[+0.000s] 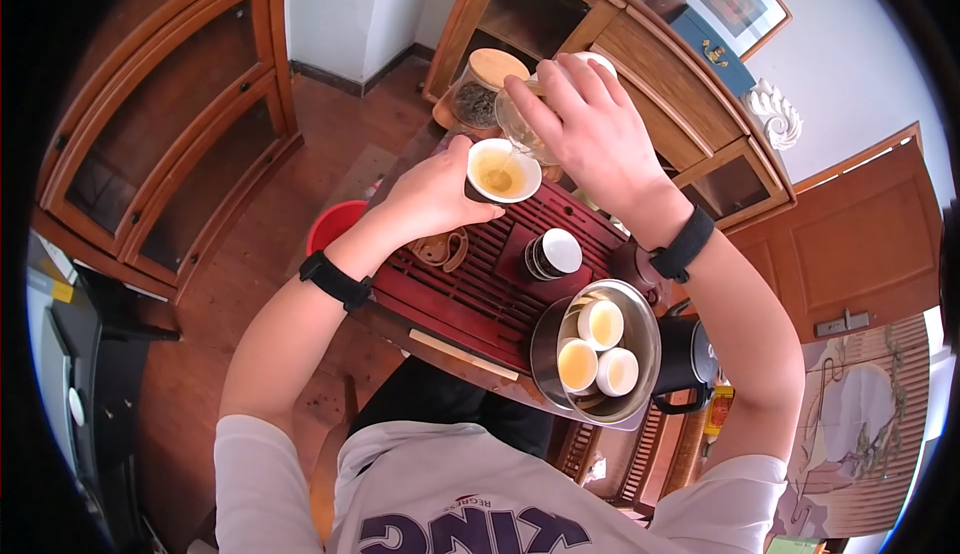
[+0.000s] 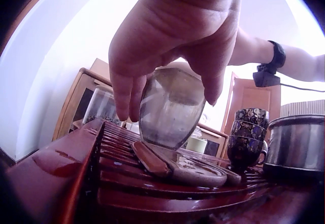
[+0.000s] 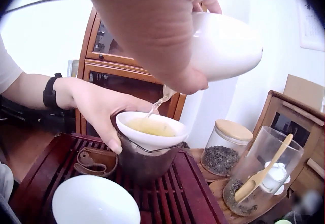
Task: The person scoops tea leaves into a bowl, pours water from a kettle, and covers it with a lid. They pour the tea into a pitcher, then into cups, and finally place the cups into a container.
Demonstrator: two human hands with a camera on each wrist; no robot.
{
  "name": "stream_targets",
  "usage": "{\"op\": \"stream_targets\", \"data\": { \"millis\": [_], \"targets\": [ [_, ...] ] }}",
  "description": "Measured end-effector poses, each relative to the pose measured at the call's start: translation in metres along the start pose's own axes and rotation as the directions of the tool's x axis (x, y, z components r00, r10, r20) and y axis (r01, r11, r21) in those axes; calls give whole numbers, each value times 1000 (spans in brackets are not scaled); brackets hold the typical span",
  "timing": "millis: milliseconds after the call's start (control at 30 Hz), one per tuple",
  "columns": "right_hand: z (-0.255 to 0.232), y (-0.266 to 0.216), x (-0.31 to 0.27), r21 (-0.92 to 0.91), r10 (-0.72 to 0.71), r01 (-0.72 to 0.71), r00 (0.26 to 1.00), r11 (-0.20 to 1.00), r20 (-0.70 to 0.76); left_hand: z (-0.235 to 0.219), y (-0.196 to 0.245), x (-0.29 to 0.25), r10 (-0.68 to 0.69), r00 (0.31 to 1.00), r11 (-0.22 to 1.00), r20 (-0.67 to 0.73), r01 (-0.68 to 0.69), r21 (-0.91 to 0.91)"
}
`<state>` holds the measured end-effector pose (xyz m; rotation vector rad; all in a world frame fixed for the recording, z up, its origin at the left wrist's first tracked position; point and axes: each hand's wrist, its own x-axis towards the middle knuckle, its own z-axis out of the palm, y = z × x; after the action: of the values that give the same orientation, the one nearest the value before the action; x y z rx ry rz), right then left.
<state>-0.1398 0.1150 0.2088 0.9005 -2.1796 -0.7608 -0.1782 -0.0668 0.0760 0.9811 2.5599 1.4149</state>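
Observation:
My left hand (image 1: 425,194) grips a glass pitcher (image 2: 172,109) by its sides, over the slatted tea tray. On top of the pitcher sits a white strainer (image 3: 152,142) with pale yellow tea in it. Above and to the right, my right hand (image 1: 595,129) holds a tilted white gaiwan (image 3: 231,49), the thumb on its near side. A thin stream of tea (image 3: 162,102) falls from it into the strainer. Close below the pitcher, a brown looped object (image 2: 198,173) lies on the tray.
A stack of patterned cups (image 1: 552,257) stands on the dark red tea tray (image 1: 470,304). The metal bowl (image 1: 545,349) beside it holds three white cups. A black kettle (image 1: 690,354) is at the right; a wooden-lidded tea jar (image 3: 223,155) and a glass jar (image 3: 264,173) stand behind.

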Motion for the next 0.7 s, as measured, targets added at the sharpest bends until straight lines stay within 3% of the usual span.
{"op": "stream_targets", "data": {
  "millis": [400, 700],
  "targets": [
    [-8, 4, 6, -124, -35, 29, 998, 992, -48, 2, -3, 1, 31, 999, 1000, -20, -31, -3],
    [-1, 2, -2, -85, -12, 10, 1000, 996, -25, 2, -3, 1, 38, 999, 999, -6, -38, -15]
  ]
}}
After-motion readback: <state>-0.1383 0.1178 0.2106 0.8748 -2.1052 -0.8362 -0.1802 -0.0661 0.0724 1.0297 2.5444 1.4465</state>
